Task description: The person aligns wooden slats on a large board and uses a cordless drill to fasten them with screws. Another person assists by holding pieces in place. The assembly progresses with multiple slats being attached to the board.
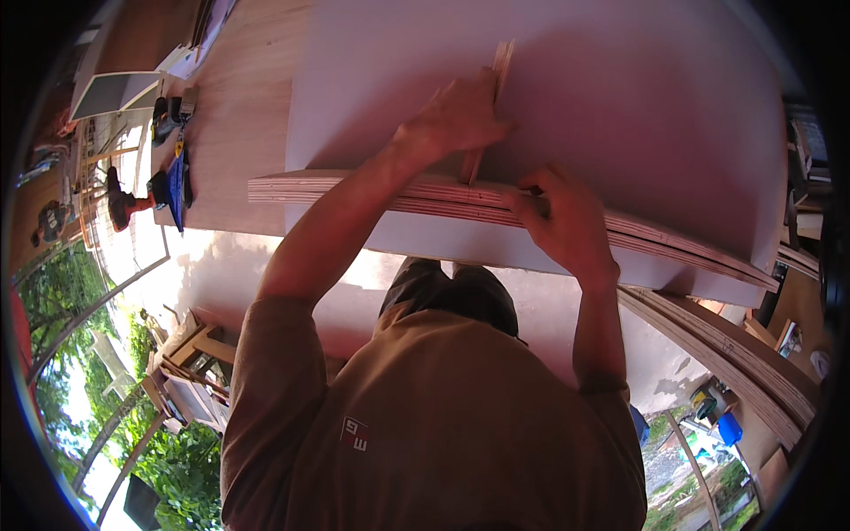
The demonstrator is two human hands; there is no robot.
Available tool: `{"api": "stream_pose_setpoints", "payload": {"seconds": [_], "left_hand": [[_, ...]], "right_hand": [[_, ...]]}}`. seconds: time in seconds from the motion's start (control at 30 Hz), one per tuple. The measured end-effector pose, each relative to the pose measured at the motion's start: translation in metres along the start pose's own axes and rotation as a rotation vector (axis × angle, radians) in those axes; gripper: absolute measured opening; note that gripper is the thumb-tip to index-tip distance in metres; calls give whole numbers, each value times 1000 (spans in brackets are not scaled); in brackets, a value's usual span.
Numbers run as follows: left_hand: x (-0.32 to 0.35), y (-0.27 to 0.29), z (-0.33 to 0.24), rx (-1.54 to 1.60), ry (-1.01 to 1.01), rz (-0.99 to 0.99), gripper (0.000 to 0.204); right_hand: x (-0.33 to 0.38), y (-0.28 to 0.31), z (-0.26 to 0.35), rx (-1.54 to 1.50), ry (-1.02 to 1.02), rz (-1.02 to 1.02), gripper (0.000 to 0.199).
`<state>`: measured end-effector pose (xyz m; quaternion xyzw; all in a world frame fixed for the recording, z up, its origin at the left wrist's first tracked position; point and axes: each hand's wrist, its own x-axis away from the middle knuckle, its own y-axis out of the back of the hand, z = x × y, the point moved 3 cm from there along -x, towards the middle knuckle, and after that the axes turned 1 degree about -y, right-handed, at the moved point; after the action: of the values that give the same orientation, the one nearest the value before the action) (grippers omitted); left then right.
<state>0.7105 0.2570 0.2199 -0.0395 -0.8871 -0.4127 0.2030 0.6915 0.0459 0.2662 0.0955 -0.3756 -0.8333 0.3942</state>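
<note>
A narrow plywood strip lies over a large pale panel, pointing away from me. Its near end meets a long stack of plywood strips that runs crosswise near the panel's front edge. My left hand is closed on the narrow strip, its thumb across it and its fingers along the far left side. At the crosswise stack, just right of that meeting point, my right hand grips the upper strip with bent fingers. The fingertips are partly hidden.
A light wooden board extends left of the panel. Cordless drills and a blue tool lie beyond its left edge. More long plywood boards lean at the right. Scrap wood is piled lower left.
</note>
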Motion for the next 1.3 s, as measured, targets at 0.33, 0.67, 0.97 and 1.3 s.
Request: {"api": "stream_pose_setpoints", "payload": {"seconds": [0.33,0.67,0.97,1.3], "left_hand": [[-30,6,5,109,-83,111,87],[-37,40,20,-23,23,-86,82],[-35,55,32,39,98,-34,82],[-26,28,6,38,37,-58,81]], "right_hand": [[-15,-25,2,106,30,-113,23],[-26,-24,-5,79,-21,-2,24],[-31,-21,-12,62,-25,38,25],[-27,-25,-14,24,-28,-3,27]]}}
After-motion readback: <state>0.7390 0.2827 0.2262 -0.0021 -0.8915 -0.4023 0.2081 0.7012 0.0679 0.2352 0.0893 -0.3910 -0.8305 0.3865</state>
